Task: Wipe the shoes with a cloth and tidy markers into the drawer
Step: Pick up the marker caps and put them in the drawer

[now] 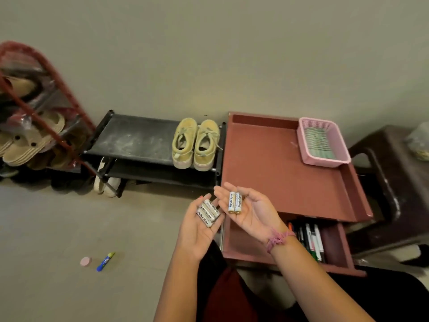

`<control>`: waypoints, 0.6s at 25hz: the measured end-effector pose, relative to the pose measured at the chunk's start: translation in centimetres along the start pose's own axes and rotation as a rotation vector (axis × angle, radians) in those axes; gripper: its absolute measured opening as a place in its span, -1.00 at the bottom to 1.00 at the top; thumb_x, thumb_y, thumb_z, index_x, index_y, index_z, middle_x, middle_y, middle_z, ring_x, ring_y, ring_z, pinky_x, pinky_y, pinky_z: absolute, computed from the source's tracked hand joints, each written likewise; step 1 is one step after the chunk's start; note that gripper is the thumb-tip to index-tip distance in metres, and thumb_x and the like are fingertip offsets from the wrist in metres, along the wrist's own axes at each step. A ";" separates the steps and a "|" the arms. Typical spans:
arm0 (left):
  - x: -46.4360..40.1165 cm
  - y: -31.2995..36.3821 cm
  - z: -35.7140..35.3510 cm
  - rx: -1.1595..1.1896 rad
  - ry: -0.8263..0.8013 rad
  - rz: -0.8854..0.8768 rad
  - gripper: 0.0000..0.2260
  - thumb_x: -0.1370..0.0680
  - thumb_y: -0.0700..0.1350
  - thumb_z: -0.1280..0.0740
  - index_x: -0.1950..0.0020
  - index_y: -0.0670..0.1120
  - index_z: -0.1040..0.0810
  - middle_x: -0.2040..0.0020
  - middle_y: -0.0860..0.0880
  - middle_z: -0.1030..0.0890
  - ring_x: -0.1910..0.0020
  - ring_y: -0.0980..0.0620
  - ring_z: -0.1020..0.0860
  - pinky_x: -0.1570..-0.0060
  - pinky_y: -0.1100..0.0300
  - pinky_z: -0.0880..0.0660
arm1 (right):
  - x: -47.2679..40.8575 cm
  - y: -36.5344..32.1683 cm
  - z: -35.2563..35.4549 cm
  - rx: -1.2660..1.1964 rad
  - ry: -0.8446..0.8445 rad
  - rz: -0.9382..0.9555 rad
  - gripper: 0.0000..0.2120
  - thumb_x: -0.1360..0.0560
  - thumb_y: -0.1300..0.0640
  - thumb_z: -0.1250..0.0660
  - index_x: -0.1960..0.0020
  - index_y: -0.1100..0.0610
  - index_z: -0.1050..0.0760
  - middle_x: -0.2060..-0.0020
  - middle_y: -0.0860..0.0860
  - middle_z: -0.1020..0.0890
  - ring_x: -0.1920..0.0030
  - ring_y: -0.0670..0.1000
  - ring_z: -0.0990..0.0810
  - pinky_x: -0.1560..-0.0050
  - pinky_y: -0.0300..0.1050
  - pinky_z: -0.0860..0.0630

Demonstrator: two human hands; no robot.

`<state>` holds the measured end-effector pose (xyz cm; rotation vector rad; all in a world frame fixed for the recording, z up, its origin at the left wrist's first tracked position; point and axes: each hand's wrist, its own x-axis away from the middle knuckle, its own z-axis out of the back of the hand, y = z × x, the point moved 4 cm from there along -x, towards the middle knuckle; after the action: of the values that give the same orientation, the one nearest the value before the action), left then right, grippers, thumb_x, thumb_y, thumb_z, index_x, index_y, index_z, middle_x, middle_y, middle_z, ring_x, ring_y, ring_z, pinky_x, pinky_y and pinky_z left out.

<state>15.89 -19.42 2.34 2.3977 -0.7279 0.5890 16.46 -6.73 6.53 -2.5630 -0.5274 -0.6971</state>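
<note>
White cylindrical batteries lie in both upturned palms: several in left hand [201, 225], two in right hand [249, 211], fingers relaxed, not gripping. Best set batteries aside first, keep palms level. Markers [311, 240] already in open reddish drawer [243, 249]. Beyond: pink plastic basket [323, 145] on reddish table [274, 163]; yellow canvas shoes [196, 144] on black rack shelf [137, 138], no cloth visible.

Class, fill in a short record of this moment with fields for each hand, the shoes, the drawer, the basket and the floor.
left hand: palm up, holds three batteries
right hand: palm up, two batteries lie on it
shoes: yellow pair, side by side on the black rack
drawer: pulled open, markers inside
basket: pink, on the red-brown cabinet top
floor: blue tube and pink round cap
</note>
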 end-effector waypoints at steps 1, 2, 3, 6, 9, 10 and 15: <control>0.0 -1.6 -1.3 -0.024 0.000 0.032 -0.55 -0.45 -0.07 -0.38 -0.31 -0.19 -0.48 -0.19 -0.20 -0.62 -0.16 -0.08 -0.61 -0.01 0.07 -0.61 | 1.8 -1.1 1.6 -0.026 0.016 0.031 -0.57 -0.46 0.25 -0.21 -0.32 0.31 -0.40 -0.24 0.28 -0.54 -0.21 0.18 -0.58 -0.18 0.04 -0.52; 0.0 -3.2 -2.0 -0.050 0.010 0.074 -0.58 -0.47 -0.09 -0.37 -0.31 -0.18 -0.48 -0.18 -0.19 -0.63 -0.14 -0.08 -0.62 -0.01 0.06 -0.60 | 3.2 -2.1 3.2 -0.058 0.029 0.062 -0.58 -0.47 0.28 -0.17 -0.32 0.30 -0.40 -0.25 0.28 -0.53 -0.23 0.18 -0.56 -0.21 0.04 -0.50; -0.1 -5.0 -2.7 -0.088 0.029 0.116 -0.62 -0.50 -0.11 -0.34 -0.30 -0.17 -0.48 -0.16 -0.18 -0.64 -0.12 -0.09 -0.63 -0.02 0.05 -0.59 | 4.6 -3.1 5.0 -0.095 0.042 0.093 -0.58 -0.47 0.30 -0.14 -0.32 0.29 -0.39 -0.25 0.28 -0.53 -0.24 0.17 -0.56 -0.22 0.05 -0.49; -0.9 -9.5 -3.4 -0.177 0.072 0.211 -0.70 -0.54 -0.17 -0.30 -0.26 -0.15 -0.51 -0.15 -0.17 -0.65 -0.08 -0.11 -0.65 -0.08 0.00 -0.55 | 7.3 -4.8 10.2 -0.142 0.099 0.148 -0.58 -0.47 0.34 -0.12 -0.32 0.29 -0.39 -0.23 0.28 -0.55 -0.17 0.18 -0.61 -0.17 0.07 -0.52; -2.0 -13.1 -3.3 -0.206 0.096 0.290 -0.71 -0.55 -0.19 -0.27 -0.27 -0.15 -0.49 -0.11 -0.17 -0.66 -0.13 -0.13 -0.62 -0.13 -0.02 -0.52 | 8.0 -5.7 15.0 -0.151 0.174 0.161 -0.63 -0.51 0.33 -0.10 -0.29 0.29 -0.41 -0.19 0.28 -0.58 -0.12 0.17 -0.63 -0.11 0.08 -0.56; -2.4 -14.1 -3.0 -0.208 0.106 0.311 -0.72 -0.56 -0.20 -0.26 -0.27 -0.15 -0.49 -0.10 -0.17 -0.67 -0.15 -0.13 -0.61 -0.14 -0.02 -0.51 | 8.0 -5.8 16.4 -0.154 0.199 0.159 -0.65 -0.53 0.33 -0.09 -0.28 0.29 -0.41 -0.18 0.27 -0.59 -0.12 0.17 -0.63 -0.11 0.07 -0.56; -5.4 -17.0 -1.1 -0.317 0.184 0.355 -0.72 -0.57 -0.32 -0.23 -0.26 -0.12 -0.48 -0.14 -0.15 -0.65 -0.12 -0.09 -0.60 -0.07 0.04 -0.51 | 6.2 -6.0 22.9 -0.075 0.356 0.133 -0.69 -0.55 0.40 -0.11 -0.26 0.28 -0.41 -0.17 0.23 -0.60 -0.13 0.11 -0.63 -0.10 -0.01 -0.57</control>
<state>21.83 -4.96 -6.27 1.9088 -1.0856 0.7615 27.42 11.10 -6.14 -2.4333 -0.2150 -1.1104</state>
